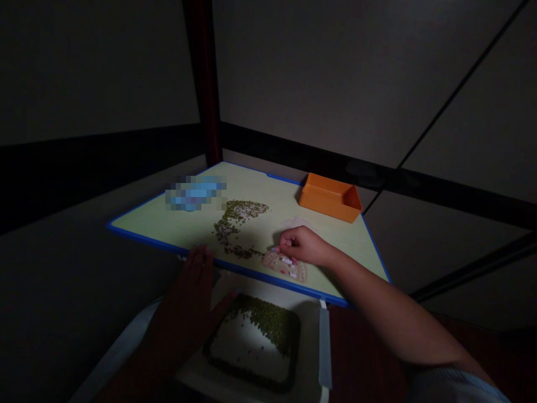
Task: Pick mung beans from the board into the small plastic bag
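Note:
On the pale tabletop (184,232), small dark-green grains (241,210) lie in a curved, C-like spread, with paler bits among them. My right hand (302,244) rests right of this spread, its fingers curled in, over a round pink printed picture (289,266) on the tabletop. Whatever its fingers may pinch is too small to make out. My left hand (197,282), in shadow, has its fingers stretched out at the table's near blue edge, thumb apart. Below the table, beside that thumb, more green grains (272,319) lie in the sunken top of a pale box (312,341).
An orange open-topped box (329,204) stands at the table's far right corner. A blurred-out blue item (195,193) lies at the left. The table's raised blue rim (268,274) runs above the pale box. Walls stand close behind; the light is dim.

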Available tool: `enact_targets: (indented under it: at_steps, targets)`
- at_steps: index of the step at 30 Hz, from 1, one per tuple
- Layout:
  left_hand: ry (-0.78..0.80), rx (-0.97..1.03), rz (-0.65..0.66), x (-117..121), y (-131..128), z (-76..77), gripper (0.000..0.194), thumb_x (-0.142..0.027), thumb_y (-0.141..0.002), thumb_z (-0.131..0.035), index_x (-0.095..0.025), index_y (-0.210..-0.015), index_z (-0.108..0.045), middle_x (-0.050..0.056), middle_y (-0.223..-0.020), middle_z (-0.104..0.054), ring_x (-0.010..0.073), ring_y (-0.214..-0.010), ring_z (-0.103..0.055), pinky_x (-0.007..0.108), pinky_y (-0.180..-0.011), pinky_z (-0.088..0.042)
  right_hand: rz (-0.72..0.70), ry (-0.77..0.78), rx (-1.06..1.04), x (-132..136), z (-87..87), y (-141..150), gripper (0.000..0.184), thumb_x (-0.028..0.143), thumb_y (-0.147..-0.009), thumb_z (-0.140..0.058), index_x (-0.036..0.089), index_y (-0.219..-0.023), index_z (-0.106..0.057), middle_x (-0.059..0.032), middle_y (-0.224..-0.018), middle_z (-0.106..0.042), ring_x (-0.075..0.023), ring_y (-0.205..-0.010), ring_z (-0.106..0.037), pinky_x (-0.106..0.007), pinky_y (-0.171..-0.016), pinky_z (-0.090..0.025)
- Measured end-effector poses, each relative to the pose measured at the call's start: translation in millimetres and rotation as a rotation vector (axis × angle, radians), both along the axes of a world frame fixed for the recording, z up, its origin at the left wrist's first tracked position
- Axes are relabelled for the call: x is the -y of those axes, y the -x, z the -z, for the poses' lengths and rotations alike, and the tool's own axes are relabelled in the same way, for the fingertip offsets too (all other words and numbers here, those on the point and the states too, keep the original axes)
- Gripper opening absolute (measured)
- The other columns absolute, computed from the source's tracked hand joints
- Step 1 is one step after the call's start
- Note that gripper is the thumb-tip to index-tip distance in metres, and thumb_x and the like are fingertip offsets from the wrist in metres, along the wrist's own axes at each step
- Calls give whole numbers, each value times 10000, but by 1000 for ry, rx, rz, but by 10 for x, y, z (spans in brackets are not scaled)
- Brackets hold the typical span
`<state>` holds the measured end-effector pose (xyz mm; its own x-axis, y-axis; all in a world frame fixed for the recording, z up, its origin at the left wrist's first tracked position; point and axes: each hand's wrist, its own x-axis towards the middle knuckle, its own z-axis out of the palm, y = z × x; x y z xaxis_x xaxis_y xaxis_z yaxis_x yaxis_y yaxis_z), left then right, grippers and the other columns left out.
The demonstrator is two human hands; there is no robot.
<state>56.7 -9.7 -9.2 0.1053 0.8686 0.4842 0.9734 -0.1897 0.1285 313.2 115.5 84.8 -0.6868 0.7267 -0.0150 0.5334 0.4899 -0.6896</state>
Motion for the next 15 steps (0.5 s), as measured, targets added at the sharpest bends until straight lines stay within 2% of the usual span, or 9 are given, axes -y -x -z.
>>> enact_targets:
  at_steps: [4,7,12,15]
  targets:
    - [-17,-15,-11,-7,2,13,915,-663,-845,-389,11,-1455,-285,299,-1516,-341,391,-1439,-290,553,-1096,-372,86,-118,63,-10,-17,12,282,239,-861,-597,162,-607,-502,49,-495,-507,-69,-485,-405,-227,-533,-246]
    - [-32,-41,1,-10,8,11,924,-670,-853,-354,36,-1445,-286,308,-1508,-350,389,-1440,-289,543,-1099,-370,144,-144,68,-55,-31,-23,271,225,-858,-597,164,-612,-502,46,-495,-511,-72,-485,-408,-223,-530,-245]
    - [-64,-79,8,-6,10,6,924,-672,-859,-346,67,-1414,-329,321,-1486,-380,391,-1426,-320,514,-1092,-385,141,-87,-30,-118,-4,-88,292,273,-863,-596,168,-612,-489,44,-501,-512,-78,-476,-428,-214,-519,-268]
    - [-65,-78,-3,-5,6,12,919,-672,-863,-336,53,-1427,-313,316,-1488,-380,390,-1423,-327,519,-1085,-392,67,-2,-67,-103,8,-86,273,284,-870,-584,167,-637,-502,46,-509,-513,-81,-473,-441,-211,-516,-286]
